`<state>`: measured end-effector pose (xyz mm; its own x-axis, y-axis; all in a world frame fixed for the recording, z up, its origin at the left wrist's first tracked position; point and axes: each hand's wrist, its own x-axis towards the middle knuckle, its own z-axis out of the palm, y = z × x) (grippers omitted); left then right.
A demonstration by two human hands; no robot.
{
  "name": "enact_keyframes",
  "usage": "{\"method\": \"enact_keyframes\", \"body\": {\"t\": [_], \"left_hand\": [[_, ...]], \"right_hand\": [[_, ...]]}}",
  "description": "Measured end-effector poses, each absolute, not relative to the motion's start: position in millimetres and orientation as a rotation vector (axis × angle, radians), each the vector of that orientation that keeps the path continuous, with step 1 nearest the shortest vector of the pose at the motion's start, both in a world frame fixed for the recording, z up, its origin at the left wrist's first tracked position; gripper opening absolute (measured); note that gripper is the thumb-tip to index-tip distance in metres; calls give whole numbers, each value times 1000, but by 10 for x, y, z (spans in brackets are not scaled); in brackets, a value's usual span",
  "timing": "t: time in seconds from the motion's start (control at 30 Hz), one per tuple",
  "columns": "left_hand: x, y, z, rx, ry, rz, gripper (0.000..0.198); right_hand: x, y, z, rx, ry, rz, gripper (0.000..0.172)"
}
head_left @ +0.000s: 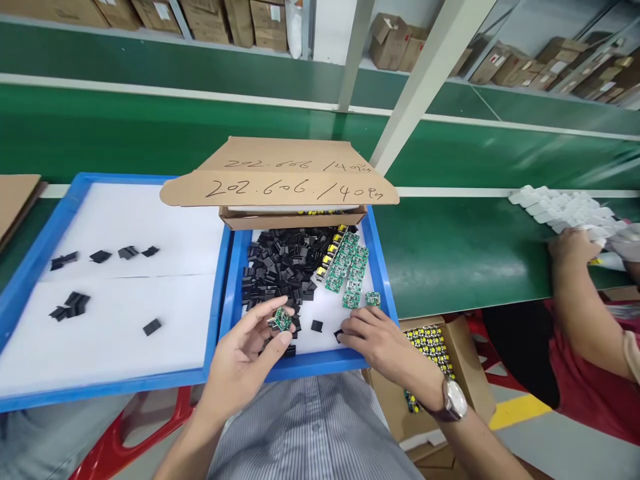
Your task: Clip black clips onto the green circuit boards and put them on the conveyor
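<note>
Head view: left hand (pixel 243 353) above the near side of the blue-rimmed tray (pixel 320 365), palm turned up, thumb and fingers curled in; a small green circuit board (pixel 283 319) sits between thumb and fingertips, apparently pinched. Right hand (pixel 373 333) low over the tray's near right part, fingers bent and close together, tips at a dark piece (pixel 339 337). Cannot tell whether they pinch it or merely touch it; the hand hides most of it.

Nearby: a loose black square (pixel 317 326) lies on the white liner between the hands. Heap of black pieces (pixel 280 260) fills the tray's left side; strips of green boards (pixel 354 277) lie to the right of it, with one separate board (pixel 373 299) just beyond the right hand.

Notes on handling (judgement): board is best gripped by its edges, light pressure, thumb clear of the mounted parts. Dark piece is flat and small, so a fingertip-and-thumb pinch at opposite edges should lift it more surely than dragging. One piece at a time; the heap looks loose and may spill toward the working spot. Left wrist steady, board face in sight, makes its orientation easier to check.
</note>
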<state>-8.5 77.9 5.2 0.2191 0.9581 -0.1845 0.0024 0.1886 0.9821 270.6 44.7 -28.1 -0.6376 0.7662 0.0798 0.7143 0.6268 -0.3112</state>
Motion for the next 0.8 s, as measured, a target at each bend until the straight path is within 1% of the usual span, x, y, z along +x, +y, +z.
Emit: {"method": "enact_keyframes", "body": {"t": [0.1, 0.17, 0.33, 0.4, 0.57, 0.63, 0.7, 0.8], "left_hand": [[-140, 764, 58, 1176, 1147, 939, 44], [-160, 768, 72, 1192, 1178, 940, 44], [-115, 765, 79, 1231, 1201, 884, 44], [-79, 753, 76, 1201, 1185, 882, 45], [-16, 729, 93, 1161, 1143, 875, 36], [2, 715, 88, 1170, 1126, 868, 34], [23, 693, 68, 1143, 1085, 859, 37], [73, 656, 30, 1068, 999, 797, 38]], "right_hand": [[2722, 451, -221, -1297, -2566, 381, 25], [2716, 447, -184, -1353, -2546, 391, 27], [2663, 471, -150, -1296, -2714, 467, 26], [2644, 499, -155, -1248, -2763, 475, 23], [2620, 559, -160, -1201, -2734, 474, 15], [2603, 562, -150, -1204, -2570, 589, 17], [2569, 551, -141, -1230, -2275, 768, 18], [2486, 525, -141, -1294, -1801, 988, 11]]}}
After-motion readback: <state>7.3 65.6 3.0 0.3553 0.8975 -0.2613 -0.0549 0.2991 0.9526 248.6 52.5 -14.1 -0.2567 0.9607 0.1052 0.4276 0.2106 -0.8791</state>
